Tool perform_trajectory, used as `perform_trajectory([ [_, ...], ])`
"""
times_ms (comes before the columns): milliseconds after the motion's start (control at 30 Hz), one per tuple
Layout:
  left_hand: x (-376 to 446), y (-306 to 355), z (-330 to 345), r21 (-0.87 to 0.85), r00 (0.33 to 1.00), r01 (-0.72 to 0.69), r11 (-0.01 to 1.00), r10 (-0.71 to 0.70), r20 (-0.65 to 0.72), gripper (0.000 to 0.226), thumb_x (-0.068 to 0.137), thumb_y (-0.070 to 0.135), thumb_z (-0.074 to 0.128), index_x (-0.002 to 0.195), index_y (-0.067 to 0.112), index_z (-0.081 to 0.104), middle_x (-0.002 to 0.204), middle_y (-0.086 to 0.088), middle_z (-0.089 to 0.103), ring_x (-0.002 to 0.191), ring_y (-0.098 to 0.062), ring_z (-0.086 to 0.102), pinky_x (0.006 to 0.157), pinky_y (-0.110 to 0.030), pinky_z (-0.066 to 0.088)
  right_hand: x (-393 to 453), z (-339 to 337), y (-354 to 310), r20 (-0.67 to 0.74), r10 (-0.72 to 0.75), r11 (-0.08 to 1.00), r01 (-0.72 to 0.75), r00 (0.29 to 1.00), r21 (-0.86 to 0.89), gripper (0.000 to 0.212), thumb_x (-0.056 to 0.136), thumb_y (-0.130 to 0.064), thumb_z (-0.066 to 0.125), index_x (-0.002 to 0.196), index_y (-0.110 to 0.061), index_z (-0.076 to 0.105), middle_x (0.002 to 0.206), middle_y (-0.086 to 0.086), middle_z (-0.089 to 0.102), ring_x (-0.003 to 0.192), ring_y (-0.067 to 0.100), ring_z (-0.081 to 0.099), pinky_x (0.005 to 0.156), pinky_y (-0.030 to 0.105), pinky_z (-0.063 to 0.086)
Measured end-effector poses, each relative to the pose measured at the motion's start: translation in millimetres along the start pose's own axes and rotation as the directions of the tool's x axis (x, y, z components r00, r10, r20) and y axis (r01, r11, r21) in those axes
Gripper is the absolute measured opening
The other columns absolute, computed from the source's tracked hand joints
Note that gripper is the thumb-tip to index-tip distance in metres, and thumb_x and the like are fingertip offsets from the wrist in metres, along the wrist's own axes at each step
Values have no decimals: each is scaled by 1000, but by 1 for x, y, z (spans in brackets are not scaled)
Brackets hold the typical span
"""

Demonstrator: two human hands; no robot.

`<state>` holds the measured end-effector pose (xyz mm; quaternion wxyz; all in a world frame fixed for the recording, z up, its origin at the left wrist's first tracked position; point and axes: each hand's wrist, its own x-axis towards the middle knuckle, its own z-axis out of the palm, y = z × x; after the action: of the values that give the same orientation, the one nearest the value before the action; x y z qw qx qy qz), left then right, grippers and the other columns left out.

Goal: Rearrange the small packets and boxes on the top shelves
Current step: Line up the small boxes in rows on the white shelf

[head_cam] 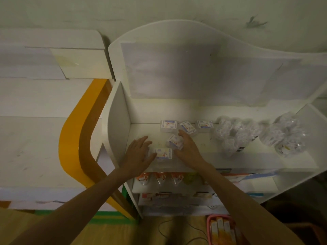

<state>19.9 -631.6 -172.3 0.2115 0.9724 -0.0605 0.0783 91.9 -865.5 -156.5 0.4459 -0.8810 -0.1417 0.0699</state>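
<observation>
Squaring up the small boxes on the top shelf (194,161) is the step I judge to be in hand, and both hands are already down among them. My left hand (139,154) lies flat with its fingers spread; its thumb side touches the front box (163,153) near the shelf's front edge, and something pale and crinkly sits under the palm, though I cannot tell what it is. My right hand (186,147) is half curled around a tilted box (175,141), fingers loosely cupped rather than clamped, so I read it as a light hold at most.

Three more boxes sit along the back: the back-left box (169,126), a skewed middle box (188,127) just beyond my right fingertips, and the back-right box (204,124). Clear-wrapped packets (230,137) are heaped further right, well apart from my hands.

To do this well I would set the tilted box flat first, label up, then slide the front box beside it using the left palm as a stop. Pushing low on the sides should keep these light boxes from tipping. The skewed middle box could be nudged by my knuckles, so I would keep the right hand low and move slowly. Dim light makes the labels hard to read.
</observation>
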Motion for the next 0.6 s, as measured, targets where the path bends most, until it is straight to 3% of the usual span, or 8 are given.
perform_trajectory([
  [100,7,1,-4,52,1000,15,999,-15,-10,57,97,59,39,142,24,43,157,-1,30,144,-20,27,119,-43,20,-1,6,-3,-121,-27,993,12,992,-119,64,92,-43,66,146,-20,39,147,0,45,133,17,43,104,28,36],
  [233,11,-3,-3,101,989,67,993,-79,126,71,97,66,28,153,24,23,163,-2,12,150,-20,11,121,-41,5,-17,18,-8,-394,33,996,-64,918,-67,52,97,-42,55,141,-17,47,142,2,49,129,20,46,102,32,39],
  [367,10,-5,0,169,978,68,983,-100,185,79,96,69,18,157,22,0,165,0,-5,151,-16,-4,120,-36,-8,-17,39,-6,-238,-35,993,7,971,-118,44,101,-28,52,141,-11,48,148,5,44,139,22,36,115,33,31],
  [433,10,-7,-2,161,975,50,986,-83,206,80,95,70,17,156,23,-7,164,1,-9,151,-15,-7,121,-37,-6,-12,45,-3,-155,-102,986,80,983,-145,44,103,-25,47,143,-9,47,152,6,41,144,20,30,120,29,22],
  [600,8,-10,-2,166,975,21,986,-57,214,81,95,71,14,156,22,-11,164,2,-13,150,-13,-11,123,-40,-2,2,52,-5,25,-219,936,217,976,-278,53,101,-33,33,146,-8,46,155,8,39,149,24,24,122,40,23],
])
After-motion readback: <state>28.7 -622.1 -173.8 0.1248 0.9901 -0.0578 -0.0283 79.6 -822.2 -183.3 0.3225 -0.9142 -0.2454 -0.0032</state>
